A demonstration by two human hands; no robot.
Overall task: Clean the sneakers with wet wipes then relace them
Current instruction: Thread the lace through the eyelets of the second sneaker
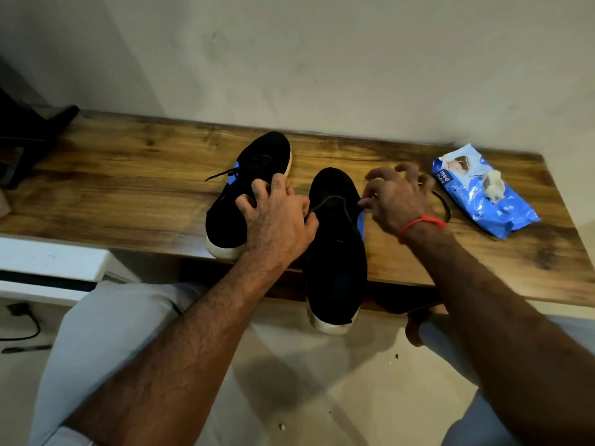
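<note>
One wooden desk [128, 194] stands against a pale plaster wall [322, 59], above a light floor [322, 381]; two black sneakers [335, 252] with white soles lie on it, heels toward the person, the right-hand one overhanging the near edge, the left sneaker [235, 201] partly under the left grip [277, 217], whose curled fingers pinch one dark lace [328, 199]; the right grip [396, 197] pinches that lace's other end beside the same shoe; right of it lies one blue wet-wipe pack [483, 194]; on the pack sits one crumpled used wipe [492, 185].
</note>
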